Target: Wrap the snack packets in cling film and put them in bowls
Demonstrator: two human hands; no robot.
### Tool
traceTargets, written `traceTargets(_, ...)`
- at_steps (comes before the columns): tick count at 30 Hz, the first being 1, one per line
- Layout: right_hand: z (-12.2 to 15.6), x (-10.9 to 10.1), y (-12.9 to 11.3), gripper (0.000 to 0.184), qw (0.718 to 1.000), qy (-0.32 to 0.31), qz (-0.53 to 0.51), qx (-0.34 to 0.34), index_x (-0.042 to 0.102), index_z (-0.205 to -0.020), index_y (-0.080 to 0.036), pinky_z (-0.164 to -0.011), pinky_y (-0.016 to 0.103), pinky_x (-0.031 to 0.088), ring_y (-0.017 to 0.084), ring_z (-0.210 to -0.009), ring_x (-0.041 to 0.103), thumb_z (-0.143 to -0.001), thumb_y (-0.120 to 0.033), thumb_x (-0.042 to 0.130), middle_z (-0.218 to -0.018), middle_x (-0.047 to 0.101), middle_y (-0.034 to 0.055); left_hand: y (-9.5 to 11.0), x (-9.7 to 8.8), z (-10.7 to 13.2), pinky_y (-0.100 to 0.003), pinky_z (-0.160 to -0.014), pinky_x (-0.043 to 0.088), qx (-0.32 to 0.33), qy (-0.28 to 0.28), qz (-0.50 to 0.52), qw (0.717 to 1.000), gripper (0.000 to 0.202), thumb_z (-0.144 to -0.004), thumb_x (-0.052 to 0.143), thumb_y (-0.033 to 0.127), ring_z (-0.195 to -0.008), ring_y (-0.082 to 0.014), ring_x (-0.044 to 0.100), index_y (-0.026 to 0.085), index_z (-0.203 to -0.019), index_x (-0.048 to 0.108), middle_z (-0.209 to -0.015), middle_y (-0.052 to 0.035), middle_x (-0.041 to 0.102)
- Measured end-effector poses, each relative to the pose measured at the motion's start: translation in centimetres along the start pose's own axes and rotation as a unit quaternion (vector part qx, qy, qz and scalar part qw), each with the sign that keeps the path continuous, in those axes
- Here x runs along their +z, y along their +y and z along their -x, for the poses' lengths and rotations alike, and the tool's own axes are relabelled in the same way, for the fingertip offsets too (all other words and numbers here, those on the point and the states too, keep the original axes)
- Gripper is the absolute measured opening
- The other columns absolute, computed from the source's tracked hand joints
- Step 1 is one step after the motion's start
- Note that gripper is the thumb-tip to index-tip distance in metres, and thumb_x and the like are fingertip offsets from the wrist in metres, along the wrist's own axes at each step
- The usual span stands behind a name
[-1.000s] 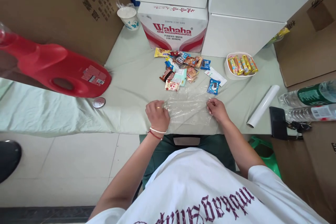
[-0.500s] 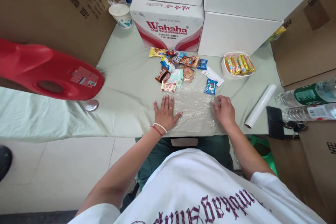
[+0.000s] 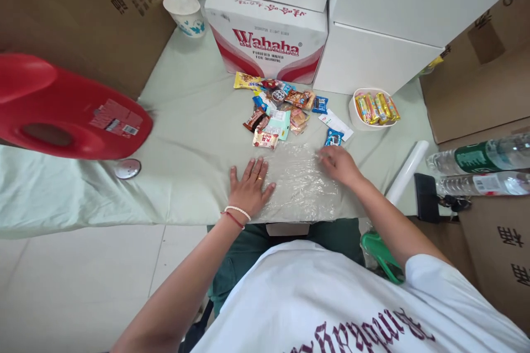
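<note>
A sheet of clear plastic film (image 3: 298, 190) lies crinkled near the table's front edge. My left hand (image 3: 247, 190) rests flat at its left side, fingers spread, thumb on or beside the film. At the film's upper right corner, my right hand (image 3: 342, 166) has its fingers bent together in what looks like a pinch on the edge; the fingertips are slightly blurred. Just above it is a blue snack packet (image 3: 333, 137), partly covered by the hand. Beyond the film lies a pile of small wrapped snacks (image 3: 278, 117), with a white-and-red packet (image 3: 265, 139) closest.
A white tub (image 3: 373, 123) of yellow-wrapped sticks stands right of a white paper slip (image 3: 339, 123). Farther right are a white roll (image 3: 408, 171), a phone (image 3: 426, 197) and water bottles (image 3: 488, 155). A Wahaha carton (image 3: 267, 38) stands behind; a red jug (image 3: 78, 116) is left.
My right hand has moved left and slightly up, drawing the film's upper right corner inward. My left hand stays flat beside the film. The camera view has shifted slightly.
</note>
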State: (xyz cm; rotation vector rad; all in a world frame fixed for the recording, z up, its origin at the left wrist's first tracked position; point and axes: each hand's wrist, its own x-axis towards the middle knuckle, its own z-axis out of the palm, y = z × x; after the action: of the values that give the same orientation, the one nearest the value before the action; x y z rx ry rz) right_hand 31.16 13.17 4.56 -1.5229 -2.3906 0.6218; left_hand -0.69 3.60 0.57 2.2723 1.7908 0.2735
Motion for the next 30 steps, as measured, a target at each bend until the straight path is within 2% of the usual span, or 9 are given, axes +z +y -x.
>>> traceTargets(3,-5.8,-0.8,-1.1,0.039,0.997,0.022,0.066,0.036,0.064,-0.133,-0.015,-0.108,0.048,0.043,0.034,-0.12,0.055,-0.098,-0.029,0.054,-0.13,0.064,0.0167,0.1,0.0,0.0,-0.071,-0.126,-0.002,0.001,0.006,0.008,1.0,0.068,-0.104,0.039,0.051,-0.158,-0.0331,0.029,0.024,-0.166,0.028,-0.169,-0.0146,0.032)
traceTargets(6,-11.2,0.2,-2.4,0.066,0.993,0.026,0.11,0.031,0.05,-0.149,-0.012,-0.111,0.048,0.04,0.037,-0.127,0.047,-0.091,-0.038,0.069,-0.143,0.053,0.0196,0.2,-0.1,0.0,-0.07,-0.126,-0.003,0.003,0.008,0.014,1.0,0.068,-0.104,0.038,0.051,-0.158,-0.0325,0.029,0.023,-0.165,0.028,-0.169,-0.014,0.031)
traceTargets(9,-13.9,1.2,-3.4,0.072,0.989,0.015,0.148,0.027,0.047,-0.151,-0.012,-0.107,0.049,0.042,0.04,-0.127,0.045,-0.089,-0.04,0.072,-0.148,0.048,0.021,0.1,-0.1,-0.1,-0.07,-0.126,-0.002,0.001,0.008,0.02,1.0,0.067,-0.104,0.038,0.051,-0.158,-0.0328,0.029,0.024,-0.165,0.03,-0.169,-0.0133,0.032)
traceTargets(14,-13.2,0.4,-3.3,0.046,0.981,-0.021,0.188,0.049,0.056,-0.14,-0.014,-0.092,0.046,0.047,0.038,-0.115,0.056,-0.096,-0.022,0.05,-0.135,0.06,0.0227,0.0,-0.1,-0.1,-0.069,-0.127,-0.002,0.0,0.011,0.028,1.0,0.066,-0.103,0.039,0.051,-0.158,-0.0326,0.029,0.024,-0.164,0.033,-0.169,-0.0136,0.033)
traceTargets(19,-11.2,-2.6,-0.5,0.041,0.989,0.014,0.1,0.108,0.065,-0.127,-0.018,-0.079,0.036,0.047,0.031,-0.095,0.065,-0.092,-0.038,0.062,-0.113,0.073,0.0142,0.0,0.0,-0.1,-0.069,-0.126,-0.003,0.003,0.018,0.033,0.999,0.066,-0.104,0.038,0.051,-0.158,-0.0317,0.029,0.024,-0.164,0.032,-0.169,-0.013,0.033)
traceTargets(23,-10.6,-4.7,2.6,0.037,0.985,-0.021,0.015,0.169,0.069,-0.118,-0.016,-0.068,0.029,0.044,0.023,-0.08,0.065,-0.089,-0.038,0.063,-0.092,0.074,0.0076,-0.1,0.0,0.0,-0.069,-0.127,-0.001,0.004,0.025,0.036,0.999,0.066,-0.104,0.039,0.051,-0.158,-0.0324,0.03,0.024,-0.164,0.033,-0.168,-0.0136,0.034)
traceTargets(25,-10.4,-5.0,3.4,0.036,0.986,-0.049,0.02,0.155,0.071,-0.114,-0.017,-0.07,0.029,0.045,0.023,-0.083,0.065,-0.09,-0.041,0.061,-0.095,0.075,0.0081,0.0,0.0,-0.1,-0.069,-0.127,0.0,0.002,0.026,0.034,0.999,0.066,-0.104,0.039,0.051,-0.157,-0.0328,0.031,0.024,-0.164,0.034,-0.168,-0.014,0.035)
traceTargets(27,-10.1,-4.8,3.4,0.04,0.991,-0.073,0.045,0.106,0.072,-0.117,-0.018,-0.077,0.031,0.046,0.026,-0.093,0.065,-0.094,-0.047,0.057,-0.105,0.075,0.0106,0.0,0.1,-0.1,-0.069,-0.127,0.0,-0.001,0.024,0.03,0.999,0.065,-0.103,0.04,0.05,-0.157,-0.0328,0.031,0.025,-0.163,0.034,-0.167,-0.0141,0.036)
traceTargets(30,-9.4,-4.0,2.4,0.062,0.99,-0.072,0.112,0.04,0.064,-0.137,-0.018,-0.091,0.039,0.047,0.033,-0.113,0.06,-0.095,-0.062,0.054,-0.128,0.068,0.0169,0.1,0.0,-0.1,-0.069,-0.127,-0.001,-0.001,0.022,0.024,0.999,0.065,-0.103,0.04,0.05,-0.157,-0.0324,0.031,0.025,-0.163,0.035,-0.167,-0.0138,0.036)
